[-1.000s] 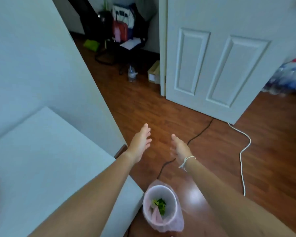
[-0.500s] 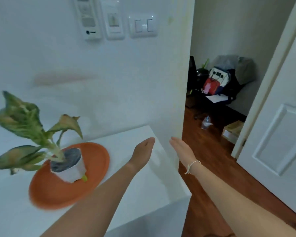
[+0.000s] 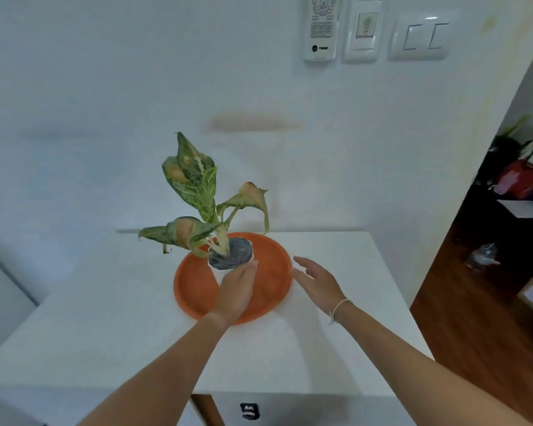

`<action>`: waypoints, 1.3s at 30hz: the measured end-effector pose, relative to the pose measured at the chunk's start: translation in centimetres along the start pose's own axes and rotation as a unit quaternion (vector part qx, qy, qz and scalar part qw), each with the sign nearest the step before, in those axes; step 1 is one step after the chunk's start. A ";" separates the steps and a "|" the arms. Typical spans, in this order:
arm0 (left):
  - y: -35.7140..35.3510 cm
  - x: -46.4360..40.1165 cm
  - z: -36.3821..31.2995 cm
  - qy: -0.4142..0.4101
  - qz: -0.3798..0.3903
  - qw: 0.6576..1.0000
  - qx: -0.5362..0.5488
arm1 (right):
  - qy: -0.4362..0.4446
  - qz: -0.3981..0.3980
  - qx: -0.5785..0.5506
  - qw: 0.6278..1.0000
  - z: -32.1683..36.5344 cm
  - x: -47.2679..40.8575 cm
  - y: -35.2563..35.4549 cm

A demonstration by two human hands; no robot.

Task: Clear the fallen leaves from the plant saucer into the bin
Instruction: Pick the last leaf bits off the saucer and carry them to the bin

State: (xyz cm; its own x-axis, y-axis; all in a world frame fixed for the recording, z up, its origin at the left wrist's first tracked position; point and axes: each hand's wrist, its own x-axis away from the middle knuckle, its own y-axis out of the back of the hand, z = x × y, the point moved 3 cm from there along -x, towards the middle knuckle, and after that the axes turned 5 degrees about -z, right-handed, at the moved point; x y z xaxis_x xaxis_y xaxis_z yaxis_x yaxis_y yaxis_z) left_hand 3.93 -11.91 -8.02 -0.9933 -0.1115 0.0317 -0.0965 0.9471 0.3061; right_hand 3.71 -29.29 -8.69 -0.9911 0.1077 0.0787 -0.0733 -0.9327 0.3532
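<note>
Reaching over the orange saucer (image 3: 194,290) on the white table (image 3: 336,348), the left hand (image 3: 236,292) (fingers together, empty) and spread right hand (image 3: 317,279) should sweep under the pot (image 3: 231,256), checking for leaves; bin unseen.

We take the white table (image 3: 336,348) as our landmark. Behind it stands a white wall (image 3: 105,87). High on that wall, above the table's right half, we see a white remote control (image 3: 320,26) in a holder, a single switch plate (image 3: 364,29) just to its right, and a double switch plate (image 3: 420,36) further right. To the right of the table we note a brown wooden floor (image 3: 474,318). On that floor, beyond the table's right edge, lies a clear plastic bottle (image 3: 482,256). Further back, we see a red bag (image 3: 520,179) among dark, blurred clutter.
</note>
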 end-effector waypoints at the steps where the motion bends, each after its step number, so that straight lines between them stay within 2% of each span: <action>1: 0.7 -0.2 0.4 -0.001 -0.011 1.000 0.002 | 0.004 0.004 0.002 1.000 0.2 -0.1 -0.7; 9: 4.8 -1.4 1.8 -0.061 -0.165 0.984 -0.040 | 0.011 0.036 0.065 0.997 1.1 -0.8 -4.8; 14: 5.8 -3.3 3.6 -0.091 -0.196 0.974 -0.062 | 0.025 0.045 0.145 0.988 1.0 -0.8 -6.2; 19: 5.5 -5.2 6.1 -0.049 -0.097 0.993 -0.052 | 0.028 0.040 0.201 0.978 0.5 -0.8 -6.8; 25: 5.2 -7.3 6.7 -0.040 0.028 0.998 0.031 | 0.017 0.027 0.222 0.975 0.4 -0.9 -7.5; 32: 5.7 -9.3 7.5 -0.041 0.080 0.996 0.024 | 0.038 0.043 0.318 0.946 0.4 -1.0 -8.4; 39: 6.1 -10.2 7.2 -0.054 0.102 0.993 0.006 | 0.067 0.120 0.436 0.889 0.3 -1.5 -10.0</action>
State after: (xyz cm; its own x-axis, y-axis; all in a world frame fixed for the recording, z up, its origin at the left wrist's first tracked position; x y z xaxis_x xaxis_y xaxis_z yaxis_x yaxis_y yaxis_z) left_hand 13.05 -2.80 -13.29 -0.9933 0.1153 -0.0097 0.1075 0.9504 0.2918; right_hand 5.94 -20.01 -12.10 -0.9753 -0.1545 0.1579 0.1981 -0.2953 0.9347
